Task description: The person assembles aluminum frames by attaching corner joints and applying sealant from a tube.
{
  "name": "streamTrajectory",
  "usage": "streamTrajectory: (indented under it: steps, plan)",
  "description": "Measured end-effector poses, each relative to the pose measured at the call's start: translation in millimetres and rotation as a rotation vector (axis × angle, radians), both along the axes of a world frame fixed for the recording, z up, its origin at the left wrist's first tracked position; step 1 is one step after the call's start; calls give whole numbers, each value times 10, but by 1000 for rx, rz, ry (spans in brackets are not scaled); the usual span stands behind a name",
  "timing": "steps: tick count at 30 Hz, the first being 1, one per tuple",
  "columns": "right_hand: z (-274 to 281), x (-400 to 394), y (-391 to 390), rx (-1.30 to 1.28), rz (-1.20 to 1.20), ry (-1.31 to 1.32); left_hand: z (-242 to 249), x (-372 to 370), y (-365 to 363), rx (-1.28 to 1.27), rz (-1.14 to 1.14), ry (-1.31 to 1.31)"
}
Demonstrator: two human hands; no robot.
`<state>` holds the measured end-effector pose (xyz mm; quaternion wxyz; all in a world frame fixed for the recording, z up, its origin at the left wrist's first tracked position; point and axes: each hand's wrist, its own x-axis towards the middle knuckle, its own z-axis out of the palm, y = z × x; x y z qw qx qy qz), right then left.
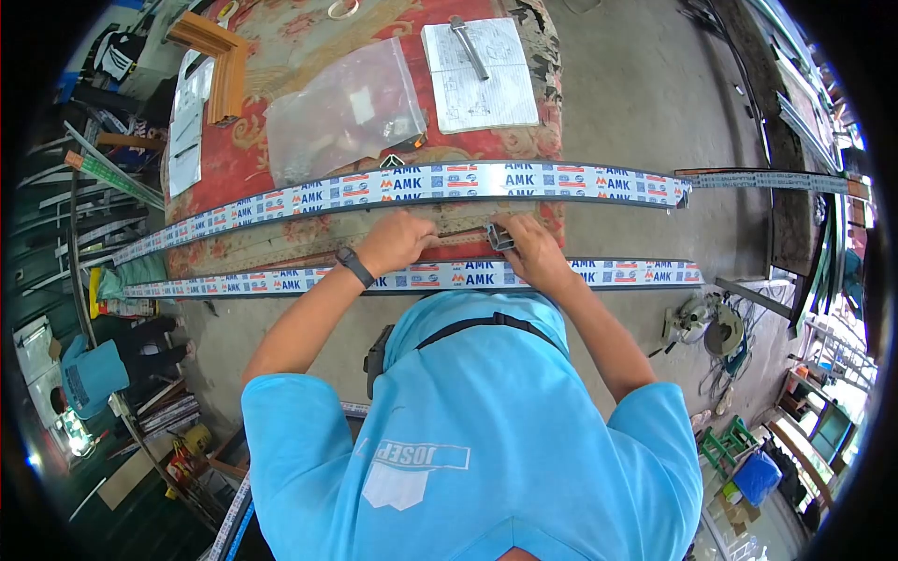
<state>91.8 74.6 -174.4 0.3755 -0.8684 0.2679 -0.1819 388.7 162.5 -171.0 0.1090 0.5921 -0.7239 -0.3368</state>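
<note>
My left hand (400, 241), with a dark watch on its wrist, is closed, fingertips pinched on a thin dark strip (458, 237). The strip runs toward a short grey metal profile piece (499, 237), which my right hand (533, 249) grips by its side. Whether strip and piece touch is too small to tell. Both hands are between two long metal profiles covered in printed AMK film. The far profile (421, 184) lies across the table beyond my hands; the near profile (430, 278) passes under my forearms, close to my body.
On the red patterned table cloth (309, 28) lie a clear plastic bag (346, 112), a notebook (482, 93) with a metal tool (470, 49) on it, and a brown frame corner (220, 70). A power saw (716, 327) stands on the floor at right. Another person (94, 374) is at far left.
</note>
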Motion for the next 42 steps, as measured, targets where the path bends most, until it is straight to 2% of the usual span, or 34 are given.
streamTrajectory:
  steps: [3,6,9,12,15,18,21,24,27,33,39,42]
  plan:
    - [-31,24,2,62,-26,-11,-66,-22,-20,-33,38,75]
    - [-29,30,7,121,-33,-11,187,-170,-42,11,268,268]
    - [15,56,8,286,-26,9,86,-100,-45,-55,194,209]
    - [-17,72,34,236,-37,-1,58,-40,-30,-69,76,123]
    - [-11,87,42,309,-34,9,-19,9,-33,1,50,136]
    - [-9,95,52,290,-45,16,33,-87,-36,-107,102,242]
    - [0,101,60,360,-52,7,2,-93,-19,-33,151,173]
    - [-12,100,81,411,-45,-26,32,-69,-13,-77,107,109]
    - [2,101,74,396,-69,27,-48,-46,-18,-102,39,180]
    - [-101,115,93,410,-79,-38,-35,-156,-41,-91,159,233]
    - [-189,128,90,461,-64,25,-109,-103,-62,-68,18,90]
    - [-142,156,103,473,-84,63,-123,-153,-69,-55,64,118]
